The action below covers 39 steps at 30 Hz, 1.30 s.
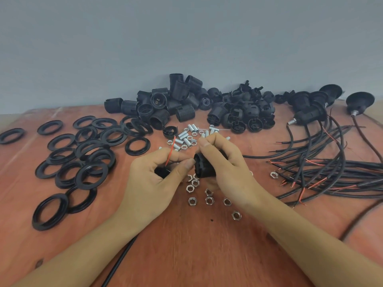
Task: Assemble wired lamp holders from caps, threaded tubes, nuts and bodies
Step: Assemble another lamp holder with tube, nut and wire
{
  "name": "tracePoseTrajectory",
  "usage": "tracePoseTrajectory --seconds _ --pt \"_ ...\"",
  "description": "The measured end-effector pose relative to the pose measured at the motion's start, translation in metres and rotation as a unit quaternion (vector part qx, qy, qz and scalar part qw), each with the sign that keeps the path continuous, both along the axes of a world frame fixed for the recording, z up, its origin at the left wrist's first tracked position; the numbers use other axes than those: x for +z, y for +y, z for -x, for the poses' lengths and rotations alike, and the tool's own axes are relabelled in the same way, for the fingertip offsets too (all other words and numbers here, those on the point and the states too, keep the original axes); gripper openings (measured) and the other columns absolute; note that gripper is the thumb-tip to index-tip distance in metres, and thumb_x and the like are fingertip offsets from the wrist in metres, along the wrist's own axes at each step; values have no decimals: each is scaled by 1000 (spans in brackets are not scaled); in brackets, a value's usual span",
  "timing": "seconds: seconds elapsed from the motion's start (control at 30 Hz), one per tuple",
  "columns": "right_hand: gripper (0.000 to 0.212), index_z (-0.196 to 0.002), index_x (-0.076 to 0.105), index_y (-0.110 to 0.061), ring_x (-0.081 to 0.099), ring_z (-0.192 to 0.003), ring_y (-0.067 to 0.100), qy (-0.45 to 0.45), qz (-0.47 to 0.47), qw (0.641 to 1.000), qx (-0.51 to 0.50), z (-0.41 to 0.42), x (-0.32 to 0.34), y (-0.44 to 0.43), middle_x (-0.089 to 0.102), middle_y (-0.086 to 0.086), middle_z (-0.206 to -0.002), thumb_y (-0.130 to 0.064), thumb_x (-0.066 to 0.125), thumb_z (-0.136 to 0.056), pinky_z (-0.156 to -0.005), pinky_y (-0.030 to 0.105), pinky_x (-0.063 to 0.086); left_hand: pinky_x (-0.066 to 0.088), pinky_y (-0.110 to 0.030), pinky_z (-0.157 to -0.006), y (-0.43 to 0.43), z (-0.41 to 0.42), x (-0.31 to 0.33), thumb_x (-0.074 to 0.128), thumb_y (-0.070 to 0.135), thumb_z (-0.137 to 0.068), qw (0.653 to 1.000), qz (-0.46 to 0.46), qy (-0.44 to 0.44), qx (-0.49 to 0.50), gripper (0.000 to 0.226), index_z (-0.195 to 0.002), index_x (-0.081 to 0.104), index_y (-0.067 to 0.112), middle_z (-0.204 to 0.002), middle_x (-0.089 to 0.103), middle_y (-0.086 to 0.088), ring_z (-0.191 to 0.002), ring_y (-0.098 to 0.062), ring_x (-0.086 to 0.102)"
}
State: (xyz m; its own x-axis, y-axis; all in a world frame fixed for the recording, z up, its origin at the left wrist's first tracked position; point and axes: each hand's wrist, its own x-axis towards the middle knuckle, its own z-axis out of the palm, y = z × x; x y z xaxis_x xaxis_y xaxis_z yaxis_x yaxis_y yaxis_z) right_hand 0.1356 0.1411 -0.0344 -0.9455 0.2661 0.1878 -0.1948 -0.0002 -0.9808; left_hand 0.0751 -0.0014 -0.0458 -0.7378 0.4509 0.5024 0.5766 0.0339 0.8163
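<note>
Wiring step, by the look of it. Right hand (226, 162) is curled around a black body (204, 167), held just above the loose nuts (209, 200), with its end face turned left. Left hand (151, 177) is up and left of the nuts, thumb and forefinger pinching a red wire (170, 152) whose end sticks up. Its lower fingers curl round a black part (160, 172) that is mostly hidden; likely a cap, can't tell for sure. The left thumb tip touches the body's rim. A black cable (120, 264) runs in below the nuts, under the left forearm, probably feeding that hand. Tubes (183, 139) lie just behind the nuts. Spare bodies (165, 104) and caps (248, 112) are piled further behind, at the wall. Rings (91, 175) are well left of the nuts, cut cables (321, 172) and finished holders (310, 108) well right. Judging from this, the wire is being led to the body's terminal and the cap is not yet closed. Next move needs the bare end steered into a small hole while the right hand holds the body steady. The wire is thin and springy and could slip out.
</note>
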Motion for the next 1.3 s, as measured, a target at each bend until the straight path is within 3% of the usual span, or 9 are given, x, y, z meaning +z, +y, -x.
tracePoseTrajectory --seconds 0.1,0.23,0.3,0.4,0.6,0.87,1.0,1.17,1.3 --pt "30 -73 49 -17 43 -48 -2 27 -47 999 -9 1 1 2 46 -17 -55 -20 47 -103 -48 9 37 54 -20 -62 2 1 -3 71 22 -83 1000 -2 -7 0 6 -82 73 27 -71 72 12 -63 -6 67" --pt "29 -74 52 -18 46 -55 -4 33 -58 998 -20 4 2 3 50 -19 -58 -25 47 -103 -57 11 41 53 -23 -64 13 13 -12 65 8 -92 994 28 -100 29 33 -70 77 29 -57 68 9 -57 -1 65" --pt "29 -75 52 -19 47 -50 -3 28 -39 999 -22 4 2 4 49 -19 -55 -26 47 -102 -52 9 40 53 -21 -63 9 11 -8 69 18 -90 996 18 -84 -8 13 -81 77 21 -64 71 5 -59 -6 66" --pt "28 -76 51 -19 46 -43 -2 19 -34 999 -15 3 2 5 48 -17 -52 -26 47 -103 -43 7 36 48 -14 -61 0 3 -3 68 24 -87 997 -9 -68 -34 8 -85 74 20 -67 71 5 -59 -7 65" --pt "27 -77 50 -18 43 -48 -1 8 -59 998 -20 2 -2 1 46 -17 -57 -25 46 -103 -45 8 36 56 -25 -63 3 1 -3 65 23 -86 999 -3 -40 -19 9 -84 72 17 -71 71 5 -63 -9 66" --pt "25 -80 48 -18 44 -53 -1 31 -15 999 -20 -2 -5 -6 46 -16 -63 -25 44 -103 -49 9 38 49 -14 -64 2 -2 -3 67 20 -85 1000 -9 -1 5 7 -83 71 25 -72 70 13 -67 -5 65" --pt "22 -81 51 -21 46 -56 -1 49 -14 999 -16 -1 -2 -5 49 -17 -65 -29 47 -101 -51 9 39 49 -15 -60 3 -2 0 66 22 -86 1000 -24 -13 -10 7 -83 72 27 -68 69 11 -61 -4 64" --pt "16 -82 54 -18 43 -47 0 42 17 998 -42 4 -2 1 50 -13 -60 -26 58 -96 -46 9 36 40 -14 -40 1 3 0 69 26 -85 994 -54 -95 -14 7 -80 74 25 -60 66 2 -49 -11 61" --pt "14 -86 55 -17 47 -47 0 66 -18 997 -43 4 -4 1 54 -13 -58 -26 57 -97 -48 10 38 50 -24 -44 3 4 -2 70 26 -86 996 -32 -77 -18 7 -83 72 20 -67 70 3 -52 -10 62"
